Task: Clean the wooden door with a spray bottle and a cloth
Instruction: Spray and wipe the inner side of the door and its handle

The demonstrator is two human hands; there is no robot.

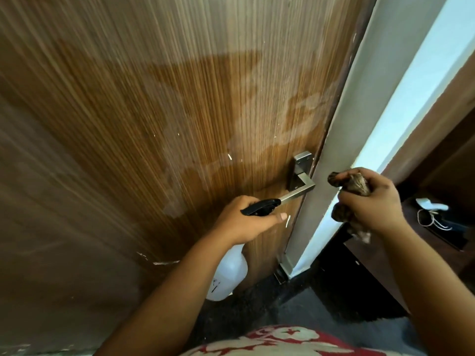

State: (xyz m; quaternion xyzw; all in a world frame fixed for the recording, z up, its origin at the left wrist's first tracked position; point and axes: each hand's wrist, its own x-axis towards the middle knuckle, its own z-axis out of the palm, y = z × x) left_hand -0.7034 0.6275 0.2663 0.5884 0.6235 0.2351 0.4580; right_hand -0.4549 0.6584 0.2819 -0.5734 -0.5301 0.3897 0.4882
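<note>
Wooden door (154, 111) is filling the frame; my left hand (239, 222) is gripping the spray bottle (228, 276) below the steel handle (299, 187), my right hand (372, 201) clutching the cloth (356, 185) at right.

Brown striped-grain door (159, 104) — white bottle (230, 272), black sprayer head (261, 207) — mottled brown cloth (356, 186).
</note>
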